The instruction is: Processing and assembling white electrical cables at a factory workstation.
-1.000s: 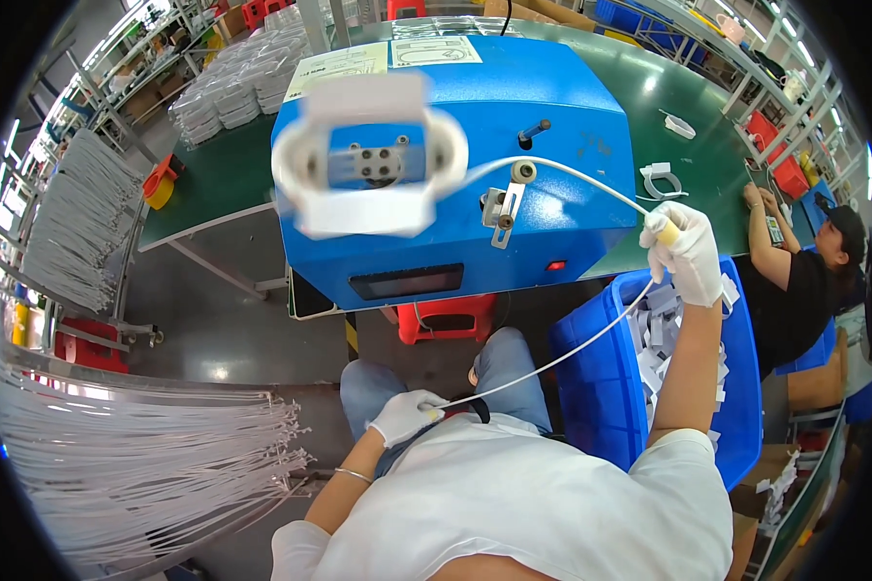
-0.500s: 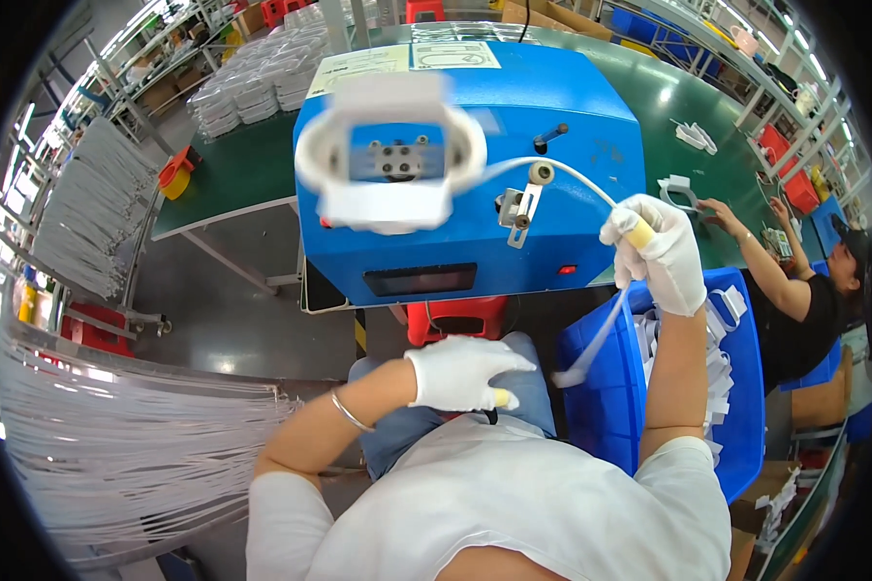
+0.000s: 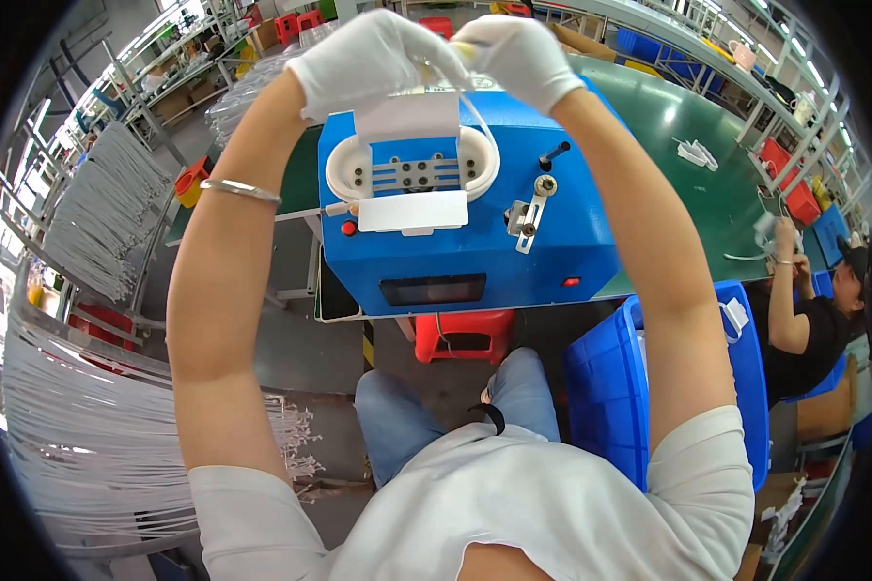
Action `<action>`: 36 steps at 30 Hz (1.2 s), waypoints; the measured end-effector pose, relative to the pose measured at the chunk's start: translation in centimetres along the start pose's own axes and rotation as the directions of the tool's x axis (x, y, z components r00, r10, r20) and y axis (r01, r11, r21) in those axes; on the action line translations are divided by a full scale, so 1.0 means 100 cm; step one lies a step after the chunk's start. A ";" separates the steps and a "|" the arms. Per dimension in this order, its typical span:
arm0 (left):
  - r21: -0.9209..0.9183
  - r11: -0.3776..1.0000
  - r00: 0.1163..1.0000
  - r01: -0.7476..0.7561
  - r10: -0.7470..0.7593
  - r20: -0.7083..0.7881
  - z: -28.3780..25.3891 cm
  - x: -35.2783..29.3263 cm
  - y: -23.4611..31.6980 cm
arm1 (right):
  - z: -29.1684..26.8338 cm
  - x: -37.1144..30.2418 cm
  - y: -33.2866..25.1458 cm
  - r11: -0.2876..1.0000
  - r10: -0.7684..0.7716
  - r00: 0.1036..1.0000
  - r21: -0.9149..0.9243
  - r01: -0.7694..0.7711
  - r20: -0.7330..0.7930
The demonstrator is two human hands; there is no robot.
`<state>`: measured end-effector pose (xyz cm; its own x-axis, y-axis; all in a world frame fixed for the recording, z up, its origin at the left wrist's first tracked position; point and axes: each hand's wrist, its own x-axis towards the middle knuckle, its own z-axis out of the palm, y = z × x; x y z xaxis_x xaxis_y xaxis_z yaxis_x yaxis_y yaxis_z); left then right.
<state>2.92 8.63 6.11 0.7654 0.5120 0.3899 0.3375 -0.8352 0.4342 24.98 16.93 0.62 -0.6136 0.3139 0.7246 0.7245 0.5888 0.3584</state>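
A blue winding machine stands before me on the bench. Its white winding head, with oval ends and slotted metal bars, carries a coil of white cable. From the head's right end the white cable rises to my hands. Past the machine's far side, my left hand and my right hand, both in white gloves, meet with fingers closed on the cable. Yellow covers a fingertip of the right glove. The exact grip is partly hidden by the gloves.
A blue bin stands by my right leg. White cables hang in bundles on a rack at my left. A red stool is under the machine. A co-worker handles a white cable at right; a small white bundle lies on the green bench.
The blurred winding head now shows sharply. My left hand rose from my lap, and my right hand moved left and away from me; they came together on the cable. The co-worker's hands shifted too.
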 end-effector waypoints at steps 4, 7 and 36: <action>0.068 0.978 0.980 0.198 -0.196 -0.041 -0.012 -0.027 0.003 | -0.040 0.015 -0.053 0.929 0.128 0.989 0.358 -0.092 -0.078; 0.137 0.930 0.939 0.341 -0.331 -0.091 -0.029 -0.070 0.015 | -0.075 0.002 -0.069 0.926 0.094 0.951 0.377 0.025 -0.295; 0.645 0.682 0.742 0.346 0.222 -0.632 0.053 -0.081 0.009 | -0.086 0.003 -0.110 0.553 0.173 0.876 0.692 -0.464 0.450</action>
<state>-0.07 2.65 -0.96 0.2964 0.3220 0.8991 0.8481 -0.5216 -0.0928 19.55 4.11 1.97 -0.5537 0.7118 0.4321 0.4678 0.6952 -0.5458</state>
